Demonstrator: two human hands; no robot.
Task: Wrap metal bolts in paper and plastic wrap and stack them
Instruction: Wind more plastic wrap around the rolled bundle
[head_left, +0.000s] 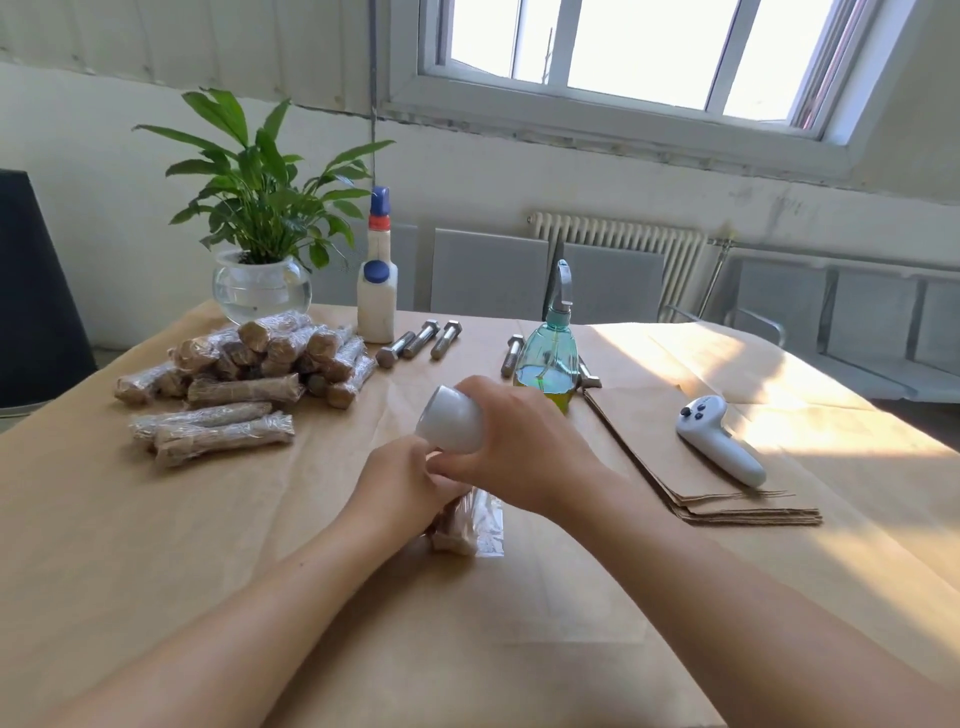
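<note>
At the table's middle my right hand (524, 441) grips a white roll of plastic wrap (451, 420), tilted up to the left. My left hand (402, 486) holds a paper-wrapped bolt (457, 530), partly hidden under both hands. A clear strip of film (491, 522) runs over the bolt's near end. A pile of wrapped bolts (244, 371) lies at the left. Three bare bolts (420, 340) lie at the back, and another bare bolt (513, 354) lies beside the spray bottle.
A stack of brown paper sheets (691, 467) lies at the right with a white controller (719, 439) on it. A green spray bottle (548, 358), a white glue bottle (376, 291) and a potted plant (262, 280) stand at the back. Brown paper covers the table (156, 571).
</note>
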